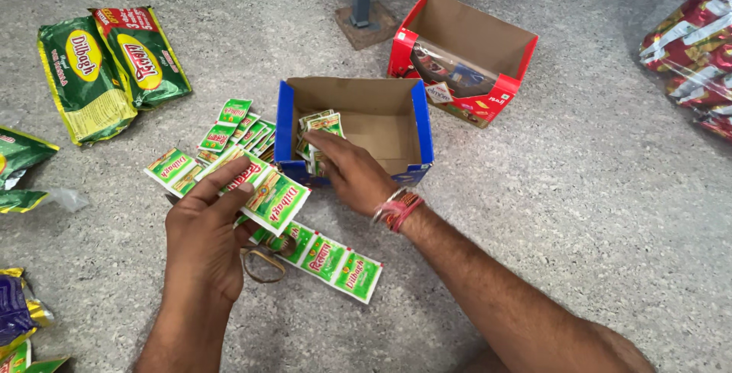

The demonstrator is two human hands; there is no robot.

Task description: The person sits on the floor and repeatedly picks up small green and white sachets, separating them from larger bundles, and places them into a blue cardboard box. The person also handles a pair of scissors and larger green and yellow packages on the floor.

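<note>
The right hand (352,177) pinched a small stack of sachets (322,125), seemingly upright, inside the blue box (422,125); the left hand (204,228) gripped a green sachet strip (268,196) just left of it.

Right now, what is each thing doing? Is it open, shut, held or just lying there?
Blue box: open, upright, partly filled.
Sachets in box: standing, right hand gripping them.
Sachet strip: held in left hand.
Loose sachets: lying flat on the floor.
Red box: open, tilted.
Rubber band: lying loose.
Big green packs: lying flat.
</note>
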